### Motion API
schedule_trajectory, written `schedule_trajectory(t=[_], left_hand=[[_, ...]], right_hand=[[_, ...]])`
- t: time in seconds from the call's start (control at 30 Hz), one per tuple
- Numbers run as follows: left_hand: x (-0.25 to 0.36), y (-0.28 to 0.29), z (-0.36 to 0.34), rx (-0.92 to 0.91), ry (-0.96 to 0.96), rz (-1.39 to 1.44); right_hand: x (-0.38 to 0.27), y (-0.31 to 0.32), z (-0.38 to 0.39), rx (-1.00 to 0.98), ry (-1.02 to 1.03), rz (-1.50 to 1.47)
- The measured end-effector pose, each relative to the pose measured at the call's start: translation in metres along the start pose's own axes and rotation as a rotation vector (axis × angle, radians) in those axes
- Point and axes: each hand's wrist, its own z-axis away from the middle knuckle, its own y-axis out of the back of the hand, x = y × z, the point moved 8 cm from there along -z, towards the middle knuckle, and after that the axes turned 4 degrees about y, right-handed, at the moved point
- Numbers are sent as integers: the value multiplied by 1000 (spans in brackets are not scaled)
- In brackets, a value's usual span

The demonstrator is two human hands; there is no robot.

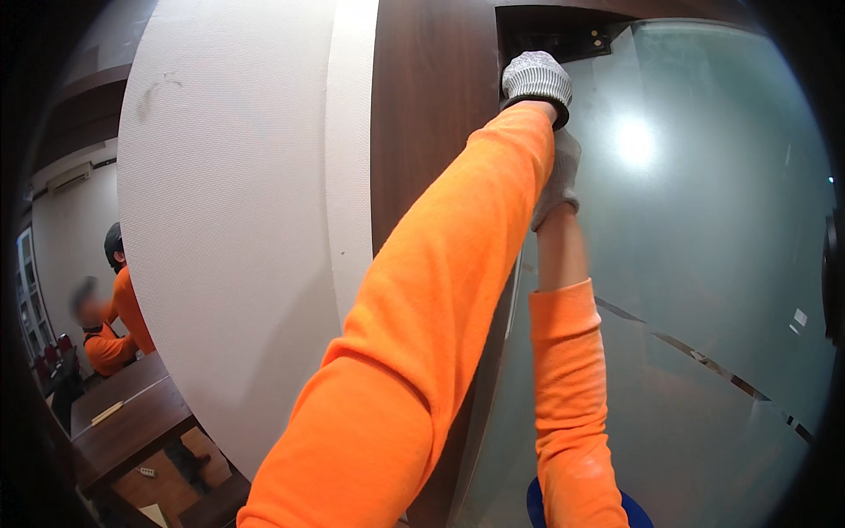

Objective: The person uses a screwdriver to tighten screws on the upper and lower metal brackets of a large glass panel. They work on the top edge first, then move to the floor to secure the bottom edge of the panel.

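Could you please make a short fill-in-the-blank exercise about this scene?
1. Both sleeves are coloured ____.
2. The upper hand, above the lower hand in view, is the person's ____ one.
3. The frosted panel, beside the dark wooden frame, is made of ____.

Missing words: orange; left; glass.

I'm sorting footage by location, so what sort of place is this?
Probably an office or meeting room, though not certain: there is a frosted glass panel at right, and a dark wooden table and wall-mounted air conditioner at far left.
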Motion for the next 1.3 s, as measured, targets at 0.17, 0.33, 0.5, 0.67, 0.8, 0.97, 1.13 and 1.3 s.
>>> schedule_trajectory(t=[0.17, 0.33, 0.5, 0.67, 0.8, 0.97, 1.13, 1.3], left_hand=[[6, -7, -17, -23, -120, -137], [12, -11, -21, -90, -63, -166], [11, -8, -19, -53, -63, -91], [10, -6, -10, 17, -37, -117], [6, -10, -11, 11, -46, -85], [10, -8, -11, 42, -64, -116], [8, -8, -17, 70, -63, -141], [16, -10, -14, 99, -82, -59]], right_hand=[[-48, -2, 1, 235, 303, 966], [-32, 7, -4, 18, 107, 331], [-9, -1, -5, -104, -173, -338], [-13, 5, -13, -132, 146, 413], [-28, -6, 20, 114, 309, 962], [-33, 3, 26, 117, 210, 480], [-19, -5, 16, -67, -178, -456], [2, 1, -23, -196, 3, -81]])
